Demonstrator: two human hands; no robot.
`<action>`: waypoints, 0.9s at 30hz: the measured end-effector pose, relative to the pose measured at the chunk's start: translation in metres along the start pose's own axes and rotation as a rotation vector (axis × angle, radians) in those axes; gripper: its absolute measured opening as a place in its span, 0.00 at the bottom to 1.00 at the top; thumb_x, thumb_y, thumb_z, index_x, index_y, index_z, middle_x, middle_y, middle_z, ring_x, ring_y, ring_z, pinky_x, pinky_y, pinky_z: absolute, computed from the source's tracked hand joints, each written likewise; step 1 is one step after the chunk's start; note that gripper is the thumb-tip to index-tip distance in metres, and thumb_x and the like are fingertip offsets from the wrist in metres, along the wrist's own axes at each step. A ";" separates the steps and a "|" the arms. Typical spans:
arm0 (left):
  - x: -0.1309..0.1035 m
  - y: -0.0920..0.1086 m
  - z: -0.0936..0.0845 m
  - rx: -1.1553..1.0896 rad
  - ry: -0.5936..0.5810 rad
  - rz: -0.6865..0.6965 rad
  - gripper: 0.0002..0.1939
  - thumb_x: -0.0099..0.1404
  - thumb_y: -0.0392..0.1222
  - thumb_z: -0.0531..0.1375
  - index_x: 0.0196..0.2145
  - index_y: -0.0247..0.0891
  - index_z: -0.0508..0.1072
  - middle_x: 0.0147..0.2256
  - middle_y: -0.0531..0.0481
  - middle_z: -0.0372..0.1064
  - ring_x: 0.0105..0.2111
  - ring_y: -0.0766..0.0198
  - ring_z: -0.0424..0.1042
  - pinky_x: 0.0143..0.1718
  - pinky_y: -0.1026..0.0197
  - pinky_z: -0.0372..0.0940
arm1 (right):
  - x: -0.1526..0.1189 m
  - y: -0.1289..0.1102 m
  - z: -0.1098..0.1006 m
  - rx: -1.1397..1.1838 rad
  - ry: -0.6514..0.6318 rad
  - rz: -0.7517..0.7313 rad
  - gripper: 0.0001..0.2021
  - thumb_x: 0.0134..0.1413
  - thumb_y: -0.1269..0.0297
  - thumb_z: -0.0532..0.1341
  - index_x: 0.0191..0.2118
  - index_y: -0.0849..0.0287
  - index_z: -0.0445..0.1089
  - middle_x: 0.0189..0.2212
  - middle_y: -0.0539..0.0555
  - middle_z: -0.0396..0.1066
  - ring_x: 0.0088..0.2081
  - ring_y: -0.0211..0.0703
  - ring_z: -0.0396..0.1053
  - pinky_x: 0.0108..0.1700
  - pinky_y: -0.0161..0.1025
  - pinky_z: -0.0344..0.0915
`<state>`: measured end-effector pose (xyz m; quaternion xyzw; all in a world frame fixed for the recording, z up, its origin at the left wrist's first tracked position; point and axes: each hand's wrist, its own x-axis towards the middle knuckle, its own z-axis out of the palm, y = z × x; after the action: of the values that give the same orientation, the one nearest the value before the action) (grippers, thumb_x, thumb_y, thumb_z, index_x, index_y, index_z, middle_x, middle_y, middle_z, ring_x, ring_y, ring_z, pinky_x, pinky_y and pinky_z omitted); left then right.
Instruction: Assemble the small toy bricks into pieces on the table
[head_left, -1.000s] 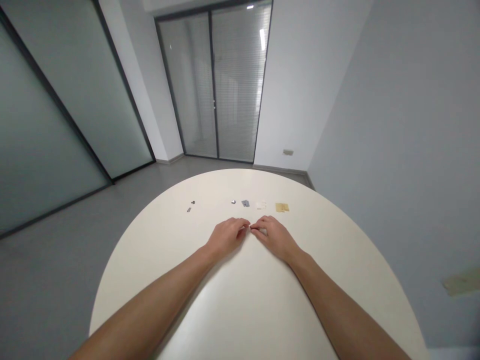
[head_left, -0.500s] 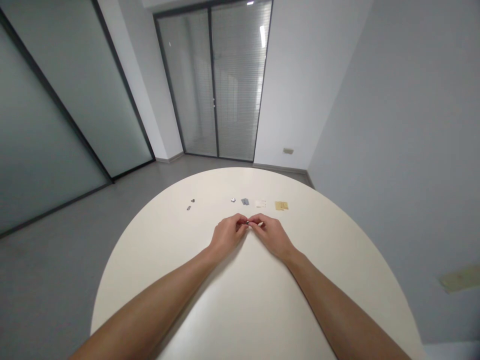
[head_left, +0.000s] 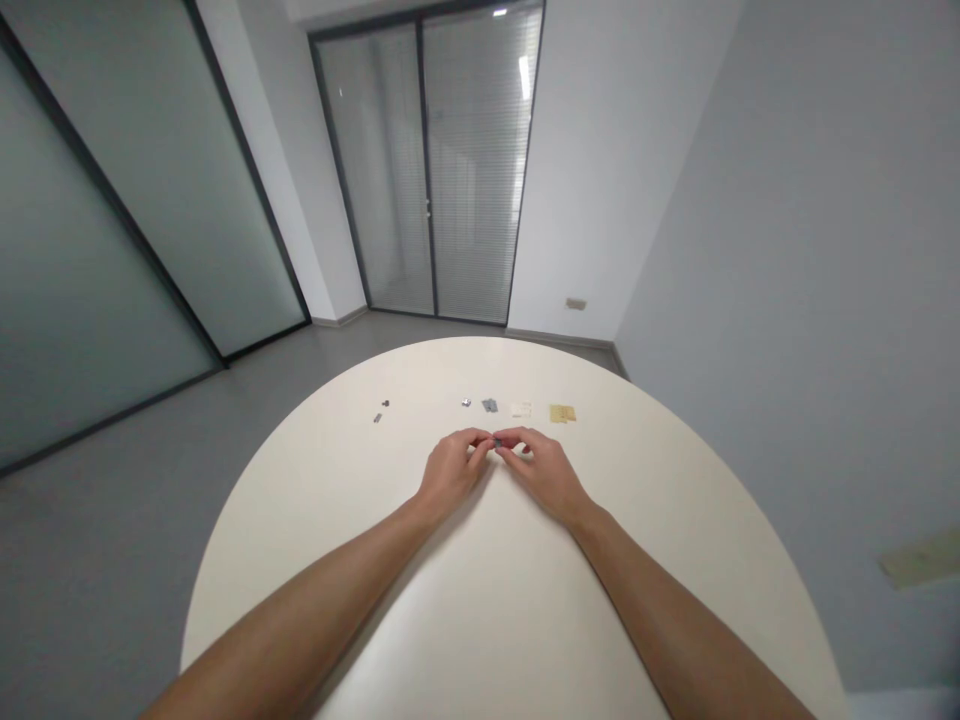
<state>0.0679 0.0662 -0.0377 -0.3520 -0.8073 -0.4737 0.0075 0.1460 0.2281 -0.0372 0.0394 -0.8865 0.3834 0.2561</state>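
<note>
Over the white round table, my left hand and my right hand meet at the fingertips. Both pinch a tiny dark piece, mostly hidden by the fingers. Just beyond them lie a small shiny silver piece, some flat grey pieces, white pieces and yellow pieces. Farther left are a small dark piece and a small grey piece.
The table's curved far edge lies beyond the small pieces. Behind it are a glass door with blinds and a white wall with a socket plate. Frosted glass panels stand at the left, a grey wall at the right.
The fingertips have shifted slightly around the tiny piece, and more of it shows between them. The pieces on the table have stayed where they were.
</note>
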 end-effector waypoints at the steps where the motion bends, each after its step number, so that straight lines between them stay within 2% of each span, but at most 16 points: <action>1: 0.000 0.000 0.000 0.006 0.006 0.010 0.12 0.70 0.44 0.55 0.40 0.43 0.79 0.41 0.52 0.79 0.42 0.60 0.75 0.46 0.58 0.66 | 0.000 0.001 0.000 -0.006 0.004 -0.002 0.10 0.61 0.62 0.62 0.46 0.52 0.75 0.41 0.52 0.78 0.42 0.43 0.73 0.47 0.42 0.67; 12: -0.003 0.002 0.000 0.125 0.013 0.043 0.12 0.71 0.44 0.54 0.42 0.43 0.77 0.41 0.51 0.78 0.43 0.59 0.74 0.45 0.57 0.67 | 0.001 -0.001 -0.001 -0.053 0.034 -0.014 0.10 0.63 0.56 0.61 0.43 0.52 0.77 0.39 0.53 0.78 0.42 0.45 0.72 0.48 0.44 0.67; 18: -0.004 0.003 -0.001 0.153 0.007 0.065 0.12 0.72 0.43 0.53 0.42 0.43 0.76 0.41 0.51 0.78 0.43 0.59 0.74 0.45 0.58 0.67 | 0.002 0.001 -0.001 -0.066 0.004 0.000 0.10 0.65 0.59 0.59 0.44 0.52 0.77 0.40 0.53 0.79 0.44 0.46 0.73 0.50 0.45 0.66; 23: -0.003 0.004 -0.002 0.132 0.010 0.044 0.12 0.72 0.42 0.52 0.41 0.43 0.76 0.40 0.51 0.78 0.43 0.59 0.74 0.46 0.58 0.67 | 0.000 -0.001 0.000 -0.034 0.028 -0.023 0.13 0.63 0.64 0.60 0.52 0.51 0.73 0.42 0.52 0.78 0.44 0.44 0.73 0.51 0.45 0.66; 27: -0.003 0.005 -0.001 0.139 0.003 0.029 0.13 0.72 0.43 0.51 0.41 0.43 0.77 0.41 0.51 0.78 0.43 0.59 0.74 0.47 0.58 0.67 | 0.000 -0.002 0.000 -0.064 0.027 -0.058 0.09 0.62 0.63 0.61 0.47 0.52 0.75 0.42 0.53 0.78 0.43 0.45 0.73 0.51 0.46 0.66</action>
<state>0.0728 0.0655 -0.0343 -0.3616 -0.8329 -0.4171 0.0402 0.1466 0.2270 -0.0357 0.0520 -0.8933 0.3477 0.2801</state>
